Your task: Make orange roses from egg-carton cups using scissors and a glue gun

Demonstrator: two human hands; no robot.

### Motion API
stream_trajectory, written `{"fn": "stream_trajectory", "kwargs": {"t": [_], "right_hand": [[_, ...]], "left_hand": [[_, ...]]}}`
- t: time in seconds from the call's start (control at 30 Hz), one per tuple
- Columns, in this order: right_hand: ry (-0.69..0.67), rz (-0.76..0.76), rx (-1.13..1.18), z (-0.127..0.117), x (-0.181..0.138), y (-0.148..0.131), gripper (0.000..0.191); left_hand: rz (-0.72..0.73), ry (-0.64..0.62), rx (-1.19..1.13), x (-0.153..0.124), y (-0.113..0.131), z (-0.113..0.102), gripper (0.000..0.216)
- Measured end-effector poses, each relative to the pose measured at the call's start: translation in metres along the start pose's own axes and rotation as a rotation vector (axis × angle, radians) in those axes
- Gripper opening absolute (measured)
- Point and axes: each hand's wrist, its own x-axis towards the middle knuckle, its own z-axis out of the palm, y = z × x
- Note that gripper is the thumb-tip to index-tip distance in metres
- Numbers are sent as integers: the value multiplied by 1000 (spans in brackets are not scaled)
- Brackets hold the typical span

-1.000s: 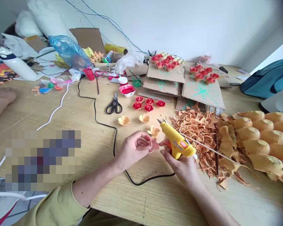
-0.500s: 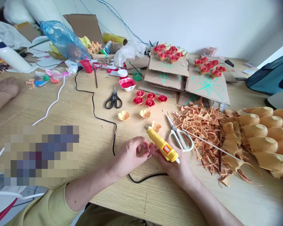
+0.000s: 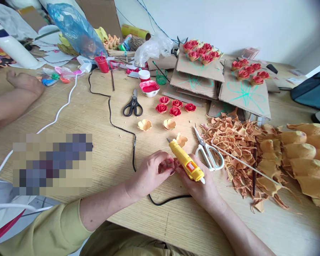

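Observation:
My right hand (image 3: 200, 186) is wrapped round a yellow glue gun (image 3: 185, 160), its nozzle pointing away from me. My left hand (image 3: 154, 174) pinches a small petal piece at the fingertips, mostly hidden by the fingers. The fingertips of both hands meet there. Just beyond the nozzle lies a flat tan flower cutout (image 3: 181, 140). Two tan cup-shaped flowers, the left one (image 3: 144, 124) and the right one (image 3: 169, 124), sit farther off. Behind them are several red roses (image 3: 175, 111). White-handled scissors (image 3: 210, 156) lie right of the glue gun.
Carton scraps (image 3: 234, 142) and an egg carton (image 3: 300, 145) cover the right side. Black scissors (image 3: 133, 106), a bowl of red paint (image 3: 149, 88) and stacked cardboard (image 3: 200, 83) stand farther back. A black cord (image 3: 134, 149) crosses the table. Another person's hand (image 3: 26, 83) rests at left.
The camera view has shifted slightly. My hands keep the same hold, and the petal piece is now more hidden. The other person's hand at left has come farther into view.

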Motion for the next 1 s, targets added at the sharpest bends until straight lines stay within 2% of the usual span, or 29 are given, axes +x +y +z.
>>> {"fn": "stream_trajectory", "kwargs": {"t": [0.47, 0.67, 0.83, 1.0], "right_hand": [[9, 42, 40, 7, -1, 0, 4], [-5, 54, 34, 6, -1, 2, 11], [-17, 66, 38, 4, -4, 6, 7], [4, 52, 10, 5, -6, 4, 7]], "left_hand": [[-93, -13, -165, -1, 1, 1, 14], [-81, -35, -141, -2, 0, -1, 18], [-75, -33, -104, -1, 0, 0, 15], [-2, -6, -29, -2, 0, 0, 12]]}}
